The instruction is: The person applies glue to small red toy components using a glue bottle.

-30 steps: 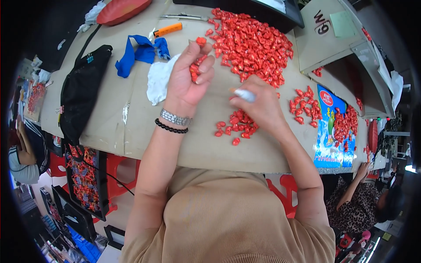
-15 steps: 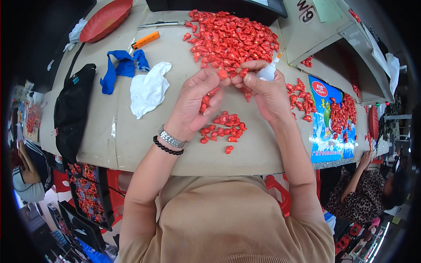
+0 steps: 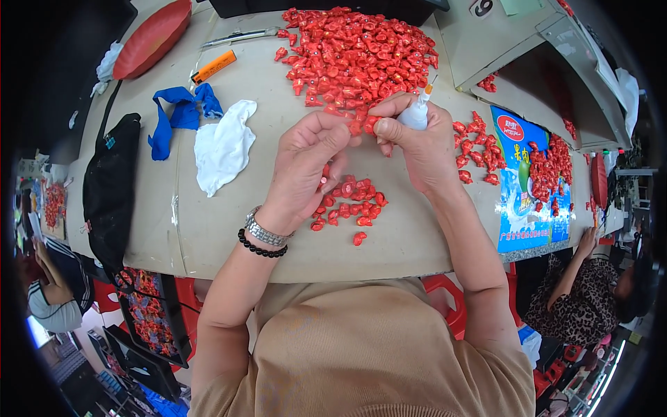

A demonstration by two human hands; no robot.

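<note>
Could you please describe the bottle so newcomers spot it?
On the beige table, find the large red pile. By its near edge, the right hand holds the bottle. Unlike the nearby red pieces, it is whitish, with orange on its nozzle.

Right fingers (image 3: 393, 131) pinch a small red piece (image 3: 372, 125).

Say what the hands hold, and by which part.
Right hand: white bottle, by its body, and a red piece. Left hand: red pieces. Where the pieces are gripped is unclear.
</note>
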